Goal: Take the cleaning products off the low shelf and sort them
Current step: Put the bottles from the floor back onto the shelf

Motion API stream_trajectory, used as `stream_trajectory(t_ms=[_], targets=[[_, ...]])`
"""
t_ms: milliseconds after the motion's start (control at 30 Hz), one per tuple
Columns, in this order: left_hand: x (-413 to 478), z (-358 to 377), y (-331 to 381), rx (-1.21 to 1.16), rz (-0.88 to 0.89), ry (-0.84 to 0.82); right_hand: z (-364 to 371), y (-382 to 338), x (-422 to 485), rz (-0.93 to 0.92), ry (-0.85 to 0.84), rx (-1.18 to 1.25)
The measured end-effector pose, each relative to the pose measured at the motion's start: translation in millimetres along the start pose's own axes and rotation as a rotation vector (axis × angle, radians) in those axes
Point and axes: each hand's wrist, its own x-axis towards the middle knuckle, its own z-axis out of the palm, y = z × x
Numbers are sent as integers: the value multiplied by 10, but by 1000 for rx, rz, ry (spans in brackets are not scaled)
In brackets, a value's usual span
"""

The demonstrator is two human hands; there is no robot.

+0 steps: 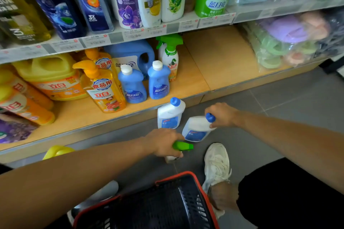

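Head view, floor in front of the low shelf (195, 83).

1. Left hand (163, 141): fingers curled round the green trigger head of a spray bottle (183, 146). The body is almost wholly hidden under the hand, with only a white sliver showing.
2. Right hand (221, 115): fingers wrapped round the neck of a tilted white bottle (197, 129) with a blue cap. Contact between base and floor cannot be told.
3. Second white bottle (170, 115): upright on the floor, just beside the shelf edge.
4. Two blue bottles (132, 87): side by side on the shelf. Label print is unreadable.
5. Yellow item (57, 151): mostly hidden behind the left forearm, kind unclear.
6. Basket (186, 174): red rim, cut off at the bottom edge.
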Motion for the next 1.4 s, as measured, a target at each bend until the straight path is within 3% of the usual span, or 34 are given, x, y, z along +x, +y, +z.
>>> stream_trajectory(t_ms=[167,333,567,833,967,1067,1267,1333,1400], targets=[[22,95,-12,-44,-4,4,-307,-23,8,-50,83,51],[11,-44,-63,-85,-12,37,-1054,182,-179,-24,206,273],[-246,-628,-60,-212,-21,164,-1788,389,-331,165,527,725],[-598,-1246,-91,-550,43,404,-1849,233,61,436,756,944],[-662,-1426,-107,-629,42,549,-1760,124,287,563,786,1020],[-715,-1545,-145,-665,38,625,-1737,48,442,553,811,1122],[-746,-1772,-173,-875,-15,797,-1534,-107,376,552,746,1090],[-739,-1818,-158,-957,-23,824,-1419,-249,249,501,707,1102],[-719,-1845,-125,-1022,-41,865,-1330,-407,122,298,608,1100]])
